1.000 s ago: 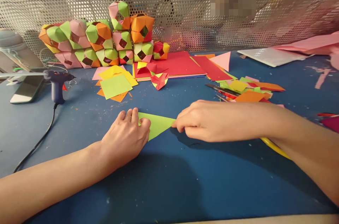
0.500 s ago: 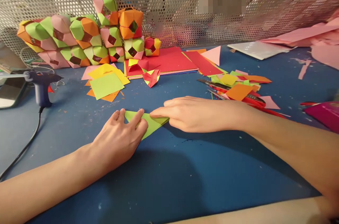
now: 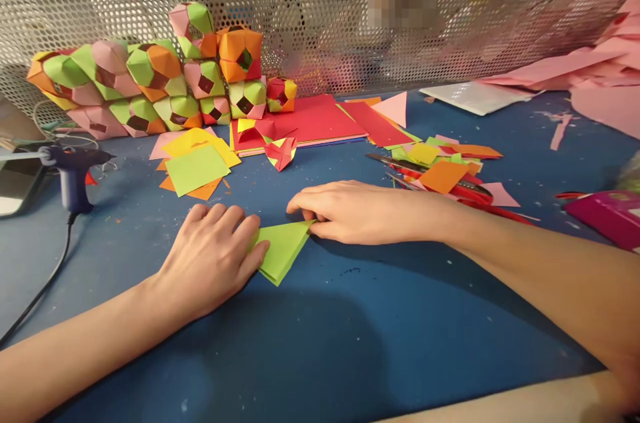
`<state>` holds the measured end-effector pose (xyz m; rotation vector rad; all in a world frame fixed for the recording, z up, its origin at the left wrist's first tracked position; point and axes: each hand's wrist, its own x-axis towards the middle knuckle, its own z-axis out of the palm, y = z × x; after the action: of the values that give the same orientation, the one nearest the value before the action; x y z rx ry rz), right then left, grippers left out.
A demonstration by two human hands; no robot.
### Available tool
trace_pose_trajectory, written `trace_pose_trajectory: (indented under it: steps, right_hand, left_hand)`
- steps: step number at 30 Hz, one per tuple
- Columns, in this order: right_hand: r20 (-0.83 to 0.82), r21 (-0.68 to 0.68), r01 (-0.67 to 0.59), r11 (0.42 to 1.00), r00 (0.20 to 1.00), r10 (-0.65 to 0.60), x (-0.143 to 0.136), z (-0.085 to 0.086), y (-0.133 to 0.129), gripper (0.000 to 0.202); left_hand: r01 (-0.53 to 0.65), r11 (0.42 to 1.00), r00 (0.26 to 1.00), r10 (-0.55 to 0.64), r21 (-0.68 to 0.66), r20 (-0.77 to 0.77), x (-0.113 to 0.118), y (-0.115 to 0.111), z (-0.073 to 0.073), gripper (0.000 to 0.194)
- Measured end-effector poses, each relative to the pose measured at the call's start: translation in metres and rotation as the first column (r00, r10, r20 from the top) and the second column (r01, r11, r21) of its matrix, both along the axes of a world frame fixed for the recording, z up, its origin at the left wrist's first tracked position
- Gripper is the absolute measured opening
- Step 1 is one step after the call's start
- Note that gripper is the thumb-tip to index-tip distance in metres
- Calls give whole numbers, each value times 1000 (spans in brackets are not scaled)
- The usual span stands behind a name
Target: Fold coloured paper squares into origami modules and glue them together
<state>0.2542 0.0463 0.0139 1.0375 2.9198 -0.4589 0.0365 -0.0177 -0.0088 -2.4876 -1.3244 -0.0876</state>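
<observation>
A folded green paper triangle (image 3: 284,247) lies on the blue table between my hands, one corner pointing toward me. My left hand (image 3: 215,256) grips its left corner, thumb on top and fingers curled. At the right corner, my right hand (image 3: 345,213) pinches the paper between thumb and bent fingers. Beyond them lie loose yellow, orange and green squares (image 3: 197,168) and a small red and yellow folded piece (image 3: 281,153).
Folded paper balls (image 3: 155,70) are stacked at the back left, beside red sheets (image 3: 320,118). A glue gun (image 3: 75,176) stands at the left, its cord trailing forward. Scissors (image 3: 467,191) lie among scraps at the right. A perforated metal screen (image 3: 320,16) runs behind.
The green triangle has turned, its lower corner now pointing toward me. My left hand has shifted slightly left and its fingers have curled. My right fingers have bent onto the right corner.
</observation>
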Motion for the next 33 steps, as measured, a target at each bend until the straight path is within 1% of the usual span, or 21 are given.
trace_pose_trajectory:
  steps: [2, 4, 5, 7, 8, 9, 10, 11, 12, 13, 14, 15, 16, 17, 18, 20, 23, 25, 28, 31, 33]
  right_hand:
    - [-138, -6, 35, 999, 990, -35, -3, -3, 2, 30]
    - [-319, 53, 44, 998, 947, -25, -7, -7, 3, 29]
    - [-408, 93, 27, 995, 913, 13, -9, -10, 4, 27]
    - [-553, 151, -2, 988, 828, 86, -11, -14, 4, 23]
    - [-611, 151, -2, 988, 786, 95, -12, -16, 4, 23]
    - [-665, 120, 16, 993, 744, 68, -13, -18, 4, 23]
    - [-714, 53, 47, 997, 700, 5, -15, -20, 4, 24]
    - [-755, -47, 77, 996, 651, -86, -16, -21, 4, 26]
    - [-774, -176, 96, 980, 602, -198, -17, -22, 5, 29]
    - [-763, -319, 94, 943, 565, -314, -19, -23, 5, 30]
    - [-724, -454, 72, 888, 552, -414, -20, -23, 5, 30]
    - [-674, -556, 40, 830, 562, -479, -22, -23, 4, 27]
    - [-630, -620, 10, 784, 588, -506, -23, -23, 4, 22]
    - [-601, -654, -11, 756, 615, -511, -24, -23, 3, 18]
    - [-587, -666, -24, 746, 634, -504, -25, -23, 1, 14]
    - [-588, -658, -31, 752, 644, -488, -26, -23, -2, 11]
    - [-583, -657, -29, 753, 652, -484, -26, -24, -6, 9]
    - [-578, -665, -42, 746, 661, -478, -26, -24, -7, 9]
    - [-573, -691, -70, 720, 659, -486, -27, -24, -8, 13]
    - [-572, -708, -83, 701, 650, -501, -28, -21, -8, 13]
    - [-575, -713, -92, 696, 645, -504, -28, -19, -9, 13]
  left_hand:
    - [-21, 998, 991, 30, -66, 128, -1, 2, 0, 31]
    - [-61, 982, 950, 112, -179, 293, -2, 4, 1, 32]
    - [-79, 964, 911, 173, -254, 374, -2, 4, 1, 34]
    - [-74, 902, 807, 305, -426, 505, 0, 4, 3, 36]
    - [-44, 860, 748, 366, -509, 553, 1, 4, 5, 35]
    - [-2, 818, 688, 419, -576, 592, 2, 4, 6, 33]
    - [37, 782, 630, 465, -622, 622, 3, 4, 8, 31]
    - [66, 758, 573, 504, -649, 646, 4, 4, 9, 28]
    - [84, 744, 520, 535, -663, 666, 5, 4, 10, 27]
    - [97, 737, 470, 559, -669, 683, 5, 3, 11, 25]
    - [111, 730, 421, 580, -675, 697, 6, 3, 11, 24]
    - [131, 717, 377, 603, -685, 703, 7, 3, 11, 23]
    - [157, 698, 337, 627, -699, 702, 8, 2, 11, 23]
    - [186, 675, 306, 651, -714, 695, 9, 1, 11, 22]
    - [211, 650, 284, 674, -730, 682, 9, 1, 11, 22]
    - [253, 606, 252, 711, -754, 656, 11, -1, 11, 25]
    - [323, 571, 194, 741, -755, 643, 11, -3, 9, 31]
    - [351, 559, 168, 751, -751, 638, 11, -4, 7, 35]
    - [368, 549, 153, 761, -751, 631, 11, -3, 5, 37]
    - [394, 541, 116, 773, -743, 624, 11, -3, 4, 35]
    - [397, 546, 83, 779, -737, 622, 11, -3, 4, 32]
